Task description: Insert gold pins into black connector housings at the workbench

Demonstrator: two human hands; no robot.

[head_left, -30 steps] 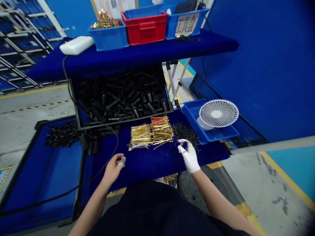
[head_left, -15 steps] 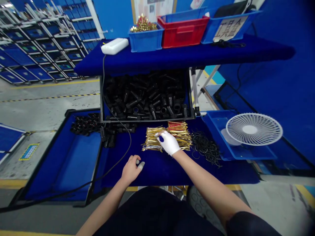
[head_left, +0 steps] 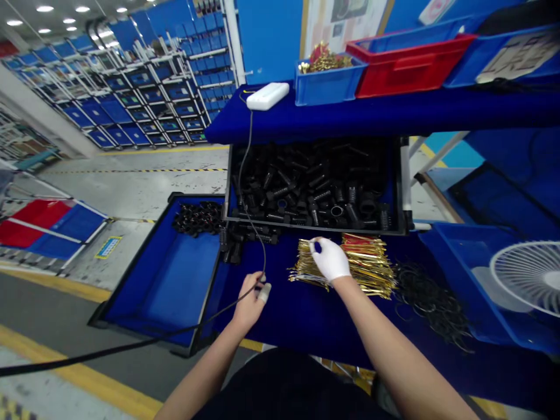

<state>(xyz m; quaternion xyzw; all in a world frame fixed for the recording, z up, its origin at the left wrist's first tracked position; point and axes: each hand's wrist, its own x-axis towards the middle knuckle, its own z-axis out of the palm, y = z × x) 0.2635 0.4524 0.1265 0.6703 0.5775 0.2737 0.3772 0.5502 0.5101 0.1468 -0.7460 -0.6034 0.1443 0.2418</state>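
My right hand (head_left: pixel 330 259), in a white glove, rests on the pile of gold strips (head_left: pixel 367 274) lying on the blue cloth table (head_left: pixel 297 315). Its thumb and forefinger are pinched together at the pile's left end; what they hold is too small to name. My left hand (head_left: pixel 251 300) is bare with a finger cot on one finger. It sits loosely closed on the cloth beside a black cable (head_left: pixel 254 233). A heap of black rubber rings (head_left: pixel 431 300) lies right of the gold strips.
A black tray of black plastic tubes (head_left: pixel 315 186) stands behind the strips under a blue shelf (head_left: pixel 371 114) with blue and red bins. A white fan (head_left: pixel 527 277) lies in a blue tray at right. More black parts (head_left: pixel 199 217) sit at left.
My right hand left the black rings and moved left onto the gold strips, then stayed there. The view has swung left. My left hand has barely shifted.
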